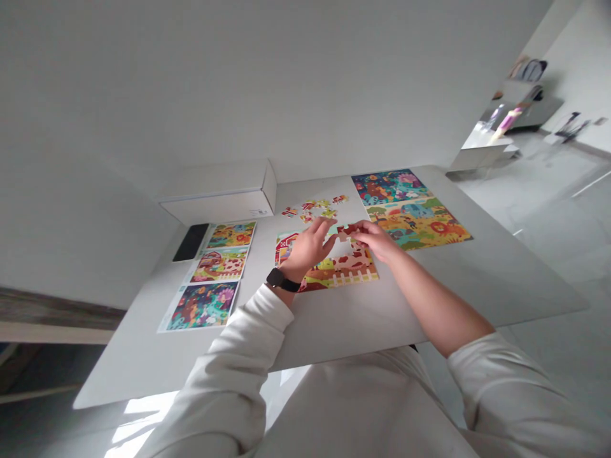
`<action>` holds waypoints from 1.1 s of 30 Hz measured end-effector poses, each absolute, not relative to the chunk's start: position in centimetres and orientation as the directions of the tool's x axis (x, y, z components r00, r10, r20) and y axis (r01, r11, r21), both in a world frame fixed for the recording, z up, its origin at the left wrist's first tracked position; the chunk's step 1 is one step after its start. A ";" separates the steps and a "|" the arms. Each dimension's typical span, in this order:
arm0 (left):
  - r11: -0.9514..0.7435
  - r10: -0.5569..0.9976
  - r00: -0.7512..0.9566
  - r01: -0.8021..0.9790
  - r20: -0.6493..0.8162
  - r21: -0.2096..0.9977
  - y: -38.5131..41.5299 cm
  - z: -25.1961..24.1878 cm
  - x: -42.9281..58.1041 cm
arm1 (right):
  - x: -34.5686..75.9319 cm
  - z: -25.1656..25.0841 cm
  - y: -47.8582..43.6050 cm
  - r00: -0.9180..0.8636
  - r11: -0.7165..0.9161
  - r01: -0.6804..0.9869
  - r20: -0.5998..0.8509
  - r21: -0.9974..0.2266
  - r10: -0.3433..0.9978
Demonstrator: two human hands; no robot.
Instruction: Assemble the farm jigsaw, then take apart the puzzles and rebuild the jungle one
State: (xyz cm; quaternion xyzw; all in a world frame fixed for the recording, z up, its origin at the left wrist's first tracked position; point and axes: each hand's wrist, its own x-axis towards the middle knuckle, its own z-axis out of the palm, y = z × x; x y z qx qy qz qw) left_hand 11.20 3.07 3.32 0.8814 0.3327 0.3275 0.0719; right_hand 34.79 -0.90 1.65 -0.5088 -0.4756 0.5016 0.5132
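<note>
A partly assembled farm jigsaw puzzle (353, 273) lies on the table in front of me, with a gap in its upper middle. My right hand (375, 238) pinches a dark red puzzle piece (346, 231) at the puzzle's upper right. Over the upper left of the puzzle is my left hand (312, 245), fingers stretched and apart, holding nothing that I can see. It hides part of the barn picture. Several loose puzzle pieces (309, 206) lie just beyond my hands.
Two finished puzzles, an ocean-like dark one (391, 186) and a safari one (420, 224), lie at the right. Reference pictures (219, 264) and a black phone (190, 242) are at the left. A white box (219, 194) stands against the wall on the table (296, 331).
</note>
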 end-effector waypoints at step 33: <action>-0.693 0.594 0.713 0.217 0.374 0.688 4.2 -0.2 10.7 | 35.9 -0.6 -1.0 -0.002 0.036 0.467 0.039 -0.883 0.999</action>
